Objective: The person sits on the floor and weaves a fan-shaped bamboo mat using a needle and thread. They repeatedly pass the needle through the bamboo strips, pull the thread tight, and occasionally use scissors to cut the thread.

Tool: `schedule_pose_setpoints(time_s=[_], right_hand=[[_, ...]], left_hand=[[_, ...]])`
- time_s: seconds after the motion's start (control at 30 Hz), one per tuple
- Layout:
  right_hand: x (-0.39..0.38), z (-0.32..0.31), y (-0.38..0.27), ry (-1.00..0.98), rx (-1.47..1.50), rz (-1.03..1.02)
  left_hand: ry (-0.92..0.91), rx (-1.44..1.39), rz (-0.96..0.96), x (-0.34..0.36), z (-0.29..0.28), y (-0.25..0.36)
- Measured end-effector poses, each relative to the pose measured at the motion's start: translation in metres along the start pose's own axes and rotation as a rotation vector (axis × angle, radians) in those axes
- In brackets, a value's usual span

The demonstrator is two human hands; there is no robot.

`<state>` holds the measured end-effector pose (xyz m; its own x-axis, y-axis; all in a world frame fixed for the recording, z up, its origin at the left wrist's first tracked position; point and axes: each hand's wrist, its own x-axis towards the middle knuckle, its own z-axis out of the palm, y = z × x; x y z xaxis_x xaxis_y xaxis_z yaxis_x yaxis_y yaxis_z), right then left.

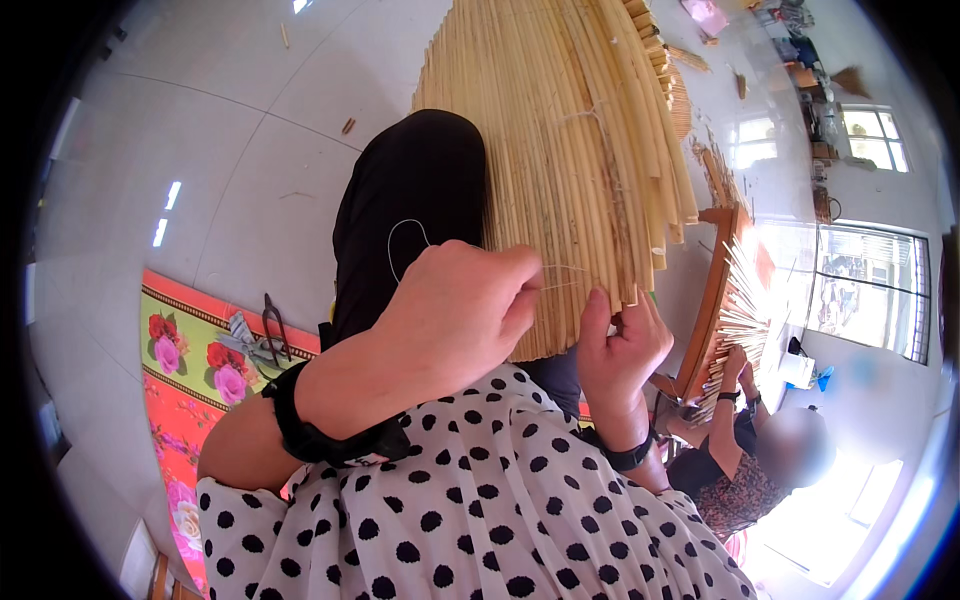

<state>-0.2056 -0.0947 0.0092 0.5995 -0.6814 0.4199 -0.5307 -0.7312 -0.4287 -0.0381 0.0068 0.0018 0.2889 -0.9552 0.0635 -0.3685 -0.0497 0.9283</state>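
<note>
A bundled mat of long pale reed sticks (pixel 520 130) lies beside my black-clad knee (pixel 400 180). My left hand (pixel 460 300) is closed in a pinch on thin white thread (pixel 565 268), which stretches across the sticks toward the right and loops loosely over the knee. My right hand (pixel 620 350) grips the near ends of the right-hand sticks, thumb on top and fingers curled partly out of sight. Another tie of string (pixel 585 113) crosses the sticks farther up.
A floral mat (pixel 175 390) on the tiled floor holds dark pliers (pixel 275 330) and grey items. At the right, another person (pixel 725 470) has hands (pixel 738 365) on fanned sticks by a wooden frame (pixel 708 310). Loose sticks and clutter lie behind them.
</note>
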Motion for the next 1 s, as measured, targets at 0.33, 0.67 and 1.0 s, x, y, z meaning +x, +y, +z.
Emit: schedule_pose_setpoints(time_s=[0.33,0.67,1.0], right_hand=[[0.000,0.000,-0.001,0.013,-0.014,0.000],[-0.002,0.000,0.000,-0.002,-0.003,0.035],[-0.003,-0.002,0.000,-0.054,0.034,0.081]], left_hand=[[0.089,-0.322,0.097,0.016,0.017,-0.024],[0.290,-0.311,0.178,0.022,0.047,-0.026],[0.279,-0.168,0.536,0.049,0.036,-0.028]])
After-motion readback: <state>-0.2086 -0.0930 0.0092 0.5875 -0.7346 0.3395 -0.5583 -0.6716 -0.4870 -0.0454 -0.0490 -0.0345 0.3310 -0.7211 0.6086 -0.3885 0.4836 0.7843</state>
